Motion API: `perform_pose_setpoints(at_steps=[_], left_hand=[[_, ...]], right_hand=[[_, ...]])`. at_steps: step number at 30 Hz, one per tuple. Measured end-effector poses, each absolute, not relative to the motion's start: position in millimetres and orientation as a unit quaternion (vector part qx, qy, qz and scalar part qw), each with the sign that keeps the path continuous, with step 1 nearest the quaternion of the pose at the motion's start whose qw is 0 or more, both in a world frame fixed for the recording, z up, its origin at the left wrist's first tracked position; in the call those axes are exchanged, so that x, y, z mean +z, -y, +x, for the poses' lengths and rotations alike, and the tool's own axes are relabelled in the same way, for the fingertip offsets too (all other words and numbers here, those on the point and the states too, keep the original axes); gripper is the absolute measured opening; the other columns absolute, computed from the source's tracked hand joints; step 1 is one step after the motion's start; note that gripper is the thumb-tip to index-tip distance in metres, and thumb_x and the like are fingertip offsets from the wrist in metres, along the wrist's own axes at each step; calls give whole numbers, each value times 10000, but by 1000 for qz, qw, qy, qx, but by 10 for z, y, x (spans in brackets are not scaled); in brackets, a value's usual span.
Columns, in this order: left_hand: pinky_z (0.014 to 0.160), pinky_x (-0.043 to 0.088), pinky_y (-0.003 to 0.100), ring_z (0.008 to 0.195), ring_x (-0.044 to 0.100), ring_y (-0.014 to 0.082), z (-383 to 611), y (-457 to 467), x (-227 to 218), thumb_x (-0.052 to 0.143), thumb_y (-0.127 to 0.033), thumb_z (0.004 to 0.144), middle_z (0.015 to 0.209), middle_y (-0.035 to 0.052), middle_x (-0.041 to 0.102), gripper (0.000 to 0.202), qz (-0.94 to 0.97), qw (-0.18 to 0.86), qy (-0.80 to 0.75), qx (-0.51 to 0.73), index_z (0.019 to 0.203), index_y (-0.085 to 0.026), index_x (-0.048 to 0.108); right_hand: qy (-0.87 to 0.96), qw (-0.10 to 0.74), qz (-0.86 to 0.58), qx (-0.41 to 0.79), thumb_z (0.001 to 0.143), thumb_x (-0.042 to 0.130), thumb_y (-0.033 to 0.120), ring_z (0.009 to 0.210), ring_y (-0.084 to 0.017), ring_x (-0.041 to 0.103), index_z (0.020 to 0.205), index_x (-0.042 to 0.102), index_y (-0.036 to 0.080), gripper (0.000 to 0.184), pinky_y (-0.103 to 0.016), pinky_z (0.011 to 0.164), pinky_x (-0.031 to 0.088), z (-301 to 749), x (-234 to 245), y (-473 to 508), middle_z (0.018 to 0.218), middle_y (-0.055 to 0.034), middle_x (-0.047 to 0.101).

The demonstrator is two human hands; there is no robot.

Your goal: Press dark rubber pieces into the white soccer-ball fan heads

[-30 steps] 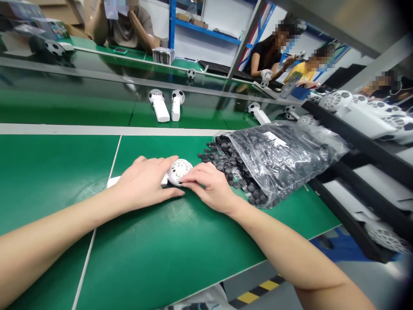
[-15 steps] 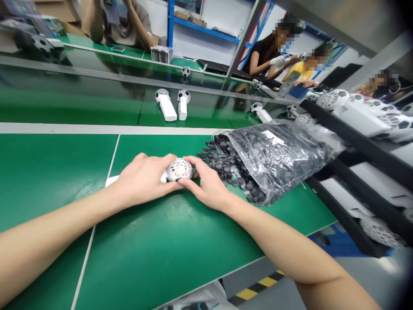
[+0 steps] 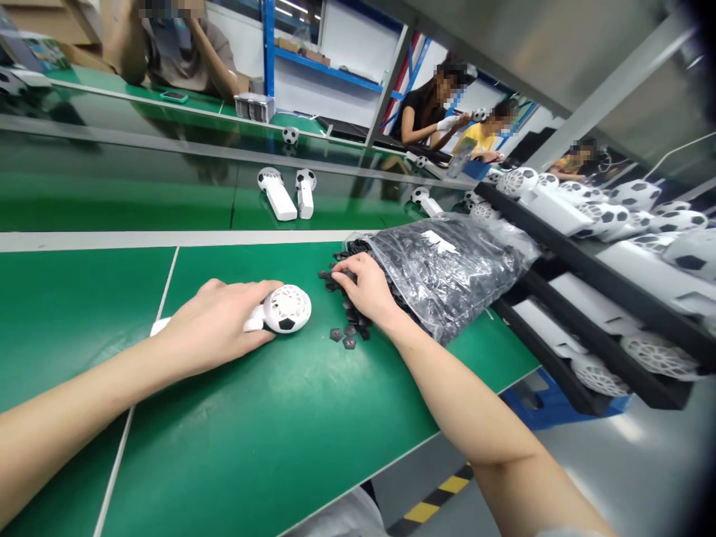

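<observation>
My left hand (image 3: 215, 324) is wrapped round the handle of a white handheld fan (image 3: 288, 309) lying on the green tabletop. The fan's round head has a football-style grille, and one black pentagon shows on its near side. Most of the handle is hidden under my palm; its end pokes out to the left. At the left edge of a heap of small black pentagon pieces (image 3: 350, 330), my right hand (image 3: 366, 291) has thumb and forefinger pinched at a piece. The heap spills from a clear plastic bag (image 3: 453, 261) full of such pieces.
Beyond a pale rail, two white fans (image 3: 278, 195) lie on a dark green conveyor. On the right stands a black tiered rack (image 3: 564, 242) loaded with white football fans. Several people sit across the line, one a person in black (image 3: 417, 112) holding a fan.
My right hand has left the fan head and moved right to the black pieces. A black pentagon now shows on the fan's near side. My left hand keeps hold of the handle.
</observation>
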State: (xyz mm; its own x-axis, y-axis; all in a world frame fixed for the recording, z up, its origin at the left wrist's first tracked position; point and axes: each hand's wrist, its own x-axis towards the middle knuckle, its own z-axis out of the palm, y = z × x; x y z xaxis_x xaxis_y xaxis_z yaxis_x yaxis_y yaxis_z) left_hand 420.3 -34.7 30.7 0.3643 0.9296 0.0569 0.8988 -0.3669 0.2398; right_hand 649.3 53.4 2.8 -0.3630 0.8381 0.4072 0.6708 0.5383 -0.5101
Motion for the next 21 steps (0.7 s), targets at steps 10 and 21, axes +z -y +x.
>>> perform_pose_setpoints(at_steps=[10,21], left_hand=[[890,359,476,980,502,273,4139,300,266,304,-135,765,1059,83,578,509,840,0,-531,114,1206,-253,531],[916,343,486,996,486,268,4131,296,231,297,-119,771,1072,82,566,517,841,0,-531,109,1222,-250,512]], right_hand=[[854,192,-479,61,832,585,245,920,-213,482,923,690,189,149,-350,848,391,6472,-25,-576,931,-74,607],[848,143,-497,114,797,620,234,905,-186,524,873,663,195,95,-328,834,400,6515,37,-616,911,-61,595]])
